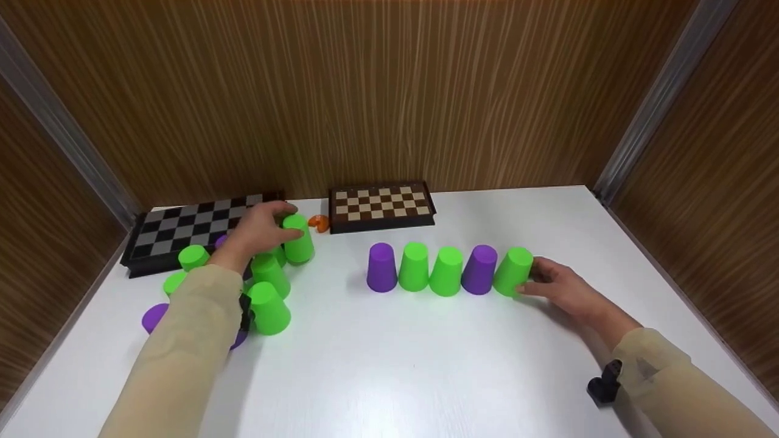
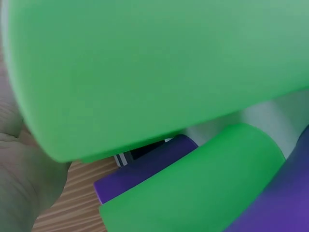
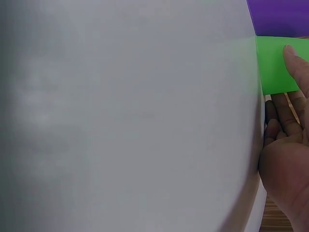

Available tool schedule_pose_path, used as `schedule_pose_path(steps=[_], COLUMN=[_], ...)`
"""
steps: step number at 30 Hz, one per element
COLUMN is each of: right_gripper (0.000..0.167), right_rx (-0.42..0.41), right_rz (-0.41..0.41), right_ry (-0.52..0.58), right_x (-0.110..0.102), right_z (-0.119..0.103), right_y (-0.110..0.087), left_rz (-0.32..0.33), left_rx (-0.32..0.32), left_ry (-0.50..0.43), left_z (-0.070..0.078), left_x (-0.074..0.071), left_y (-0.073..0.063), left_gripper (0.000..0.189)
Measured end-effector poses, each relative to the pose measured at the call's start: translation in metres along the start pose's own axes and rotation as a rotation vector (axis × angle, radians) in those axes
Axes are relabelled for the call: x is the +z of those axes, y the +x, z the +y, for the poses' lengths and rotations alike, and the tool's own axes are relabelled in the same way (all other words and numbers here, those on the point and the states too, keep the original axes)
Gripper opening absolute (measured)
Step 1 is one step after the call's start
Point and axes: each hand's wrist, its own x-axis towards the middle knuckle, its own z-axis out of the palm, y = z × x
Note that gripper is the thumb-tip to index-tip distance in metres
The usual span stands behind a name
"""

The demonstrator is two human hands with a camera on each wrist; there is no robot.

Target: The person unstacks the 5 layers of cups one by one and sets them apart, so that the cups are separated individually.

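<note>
My left hand (image 1: 260, 228) reaches to the back of the left cup group, thumb on the front of a green cup (image 1: 299, 243) and fingers behind its top. In the left wrist view a large green cup (image 2: 154, 72) hides most of this hand. My right hand (image 1: 566, 289) holds the green cup (image 1: 513, 272) at the right end of a row, thumb low on its front and fingers on its far side. Leftward from it, the row has a purple cup (image 1: 479, 271), two green cups and another purple cup (image 1: 381, 267), all upside down.
Several more green cups (image 1: 269, 310) and purple cups (image 1: 155, 317) stand at the left, partly behind my left forearm. A black-and-grey chessboard (image 1: 182, 228) and a brown one (image 1: 382, 205) lie at the back, with a small orange object (image 1: 318, 223) between them. Wood-grain panels enclose the white table.
</note>
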Motion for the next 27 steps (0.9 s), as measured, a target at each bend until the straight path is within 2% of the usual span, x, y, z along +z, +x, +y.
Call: schedule_pose_path(steps=[11, 17, 22, 27], right_gripper=[0.076, 0.076, 0.076, 0.074], right_rx=[0.036, 0.038, 0.020, 0.005], right_rz=[-0.007, -0.010, -0.005, -0.004], right_ry=[0.006, 0.006, -0.001, -0.009], right_x=[0.000, 0.000, -0.002, 0.000], right_z=[-0.003, -0.004, -0.002, 0.001], right_y=[-0.001, 0.000, 0.000, 0.001], left_rz=[0.013, 0.089, 0.107, 0.045], left_rx=[-0.012, 0.059, 0.140, 0.212], left_ry=[0.017, -0.015, -0.067, -0.083], left_z=[-0.001, 0.013, 0.040, 0.068], left_x=[0.000, -0.001, 0.017, 0.048], left_y=[-0.003, -0.015, -0.016, -0.021], left_gripper=[0.062, 0.060, 0.060, 0.061])
